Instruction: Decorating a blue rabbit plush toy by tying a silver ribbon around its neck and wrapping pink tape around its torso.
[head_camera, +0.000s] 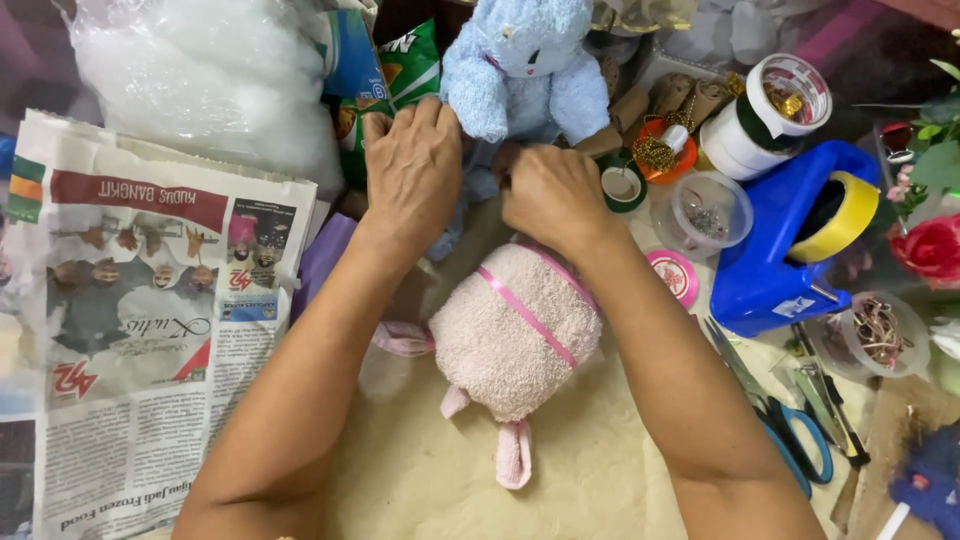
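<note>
Cream cloth underneath, left hand and right hand (knuckles up) both pinching blue teddy above pink towel roll.

A pale blue plush bear sits upright, above a pink-ribboned, rolled pink towel figure.

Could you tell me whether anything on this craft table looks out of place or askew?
Nothing looks spilled or damaged. The pink towel animal lies flat between the forearms, its ribbon neatly tied. The left hand and right hand work at the blue teddy bear. The newspaper overlaps the cloth at an angle.
</note>
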